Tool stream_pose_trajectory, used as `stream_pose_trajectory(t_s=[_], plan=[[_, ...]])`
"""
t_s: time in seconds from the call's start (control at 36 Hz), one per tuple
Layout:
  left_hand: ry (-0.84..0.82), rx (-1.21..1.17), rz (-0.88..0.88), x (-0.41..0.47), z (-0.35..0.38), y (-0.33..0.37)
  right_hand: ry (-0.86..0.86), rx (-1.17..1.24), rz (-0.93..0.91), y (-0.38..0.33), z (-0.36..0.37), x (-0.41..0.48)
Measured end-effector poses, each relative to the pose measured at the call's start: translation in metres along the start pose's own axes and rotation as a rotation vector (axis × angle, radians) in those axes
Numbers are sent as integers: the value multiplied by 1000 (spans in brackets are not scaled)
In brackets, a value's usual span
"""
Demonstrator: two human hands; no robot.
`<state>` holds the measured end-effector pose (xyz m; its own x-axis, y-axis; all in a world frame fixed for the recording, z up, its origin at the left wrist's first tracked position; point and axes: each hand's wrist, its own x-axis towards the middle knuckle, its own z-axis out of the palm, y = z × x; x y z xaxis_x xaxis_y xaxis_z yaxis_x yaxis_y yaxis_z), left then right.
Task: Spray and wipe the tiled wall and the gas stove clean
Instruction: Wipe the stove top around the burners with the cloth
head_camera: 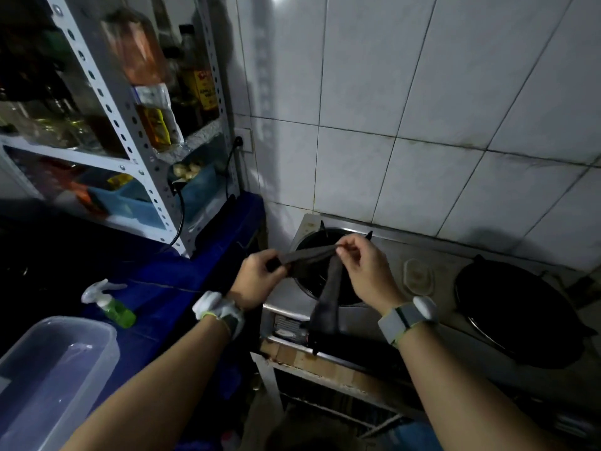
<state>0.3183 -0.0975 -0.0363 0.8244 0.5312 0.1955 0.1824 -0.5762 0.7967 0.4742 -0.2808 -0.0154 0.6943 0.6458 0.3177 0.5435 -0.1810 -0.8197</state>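
Room: dim kitchen corner; white tiled wall with dark grout lines and grime along its lower rows, rising behind the stove.
Shelf rack: grey perforated metal rack standing at the back left of the counter; its upper shelf carries bottles of oil and sauce, blurred; the lower shelf carries a blue tub with pale lumps in it, what they are I cannot tell.
Socket: wall socket just right of the rack, a black cord hanging from it.
Counter: blue-covered counter along the left, its right edge meeting the stove's left side.
Plastic box: clear lidless box at the counter's front left corner, holding shallow water.
Spray bottle: small green bottle with white trigger, lying on its side on the counter just behind the box.
Left hand: left hand, fingers closed, pinching one end of a dark cloth above the stove's left front edge; white band at the wrist.
Right hand: right hand, thumb and fingertips pinching the cloth's other end; the cloth is stretched between both hands and a long tail hangs down past the stove's front edge.
Gas stove: steel gas stove against the wall; left burner with black pan support under the hands.
Wok: black wok sitting on the right burner, nothing visible inside.
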Motion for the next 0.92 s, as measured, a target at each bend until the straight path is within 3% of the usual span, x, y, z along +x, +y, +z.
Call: stream_pose_trajectory(t_s=[0.14, 0.36, 0.5, 0.61, 0.75, 0.92], plan=[[-24, -166, 108, 34, -31, 46, 47, -100, 19, -5, -17, 12], [-225, -119, 336, 81, -21, 117, 14, -39, -48, -38, -54, 16], [-357, -94, 340, 97, 7, 142, 130, -199, -73, -39, -77, 19], [-307, -14, 332, 107, 17, 149, 145, -226, -58, -31, -104, 13], [-464, -51, 215, 115, 25, 152, 155, -347, -4, -21, -128, 7], [-310, -24, 242, 121, 47, 162, 237, -337, 51, -14, -149, 7]])
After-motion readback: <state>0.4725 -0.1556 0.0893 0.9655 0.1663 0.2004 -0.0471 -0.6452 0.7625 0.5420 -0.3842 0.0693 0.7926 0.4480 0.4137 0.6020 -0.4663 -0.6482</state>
